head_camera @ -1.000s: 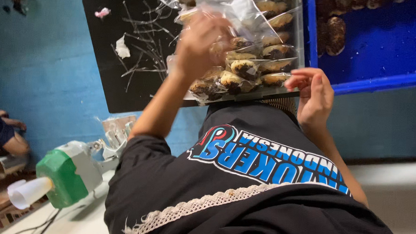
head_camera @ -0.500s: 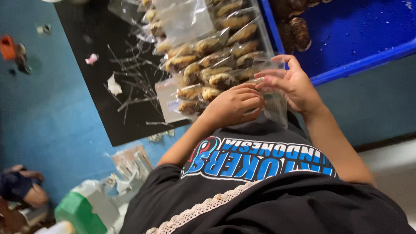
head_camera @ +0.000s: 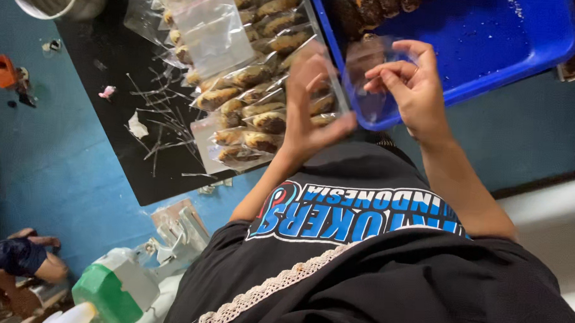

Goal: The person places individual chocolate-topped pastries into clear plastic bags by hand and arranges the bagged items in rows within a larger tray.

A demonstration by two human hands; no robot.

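Clear empty plastic bag (head_camera: 366, 88) pinched by right hand (head_camera: 414, 89) fingers over blue plastic tray's (head_camera: 495, 54) near corner; left hand (head_camera: 308, 105) fingers spread, loose, beside it.

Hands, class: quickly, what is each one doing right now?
Left hand: fingers spread open, holding nothing that shows.
Right hand: fingers pinch a clear plastic bag.
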